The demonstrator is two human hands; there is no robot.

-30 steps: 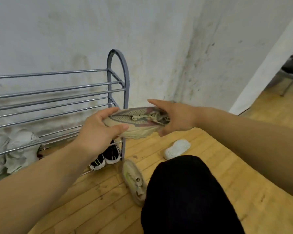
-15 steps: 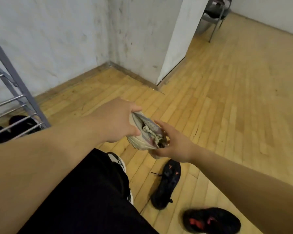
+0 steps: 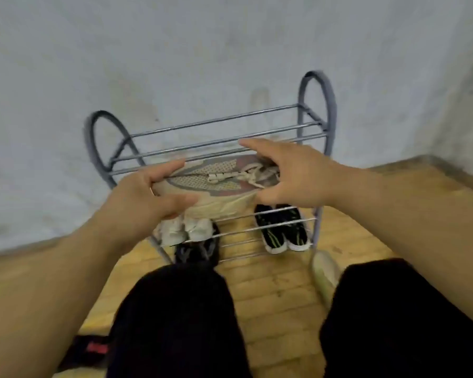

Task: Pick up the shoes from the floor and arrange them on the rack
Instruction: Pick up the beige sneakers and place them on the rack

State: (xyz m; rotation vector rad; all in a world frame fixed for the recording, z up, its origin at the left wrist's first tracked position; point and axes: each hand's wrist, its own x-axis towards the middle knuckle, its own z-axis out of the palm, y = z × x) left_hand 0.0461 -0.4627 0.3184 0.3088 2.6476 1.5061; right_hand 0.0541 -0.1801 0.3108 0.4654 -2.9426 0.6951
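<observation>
Wooden floor (image 3: 273, 290) lies under our knees (image 3: 175, 309); our left hand (image 3: 145, 197) grips the sneaker (image 3: 219, 184) by its toe, our right hand (image 3: 292, 175) cups the heel, before the rack (image 3: 216, 122). We judge it light and soft-sided; the stiffer ends hold best.

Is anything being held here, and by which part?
A beige sneaker: left hand grips its toe end, right hand cups its heel end.
</observation>
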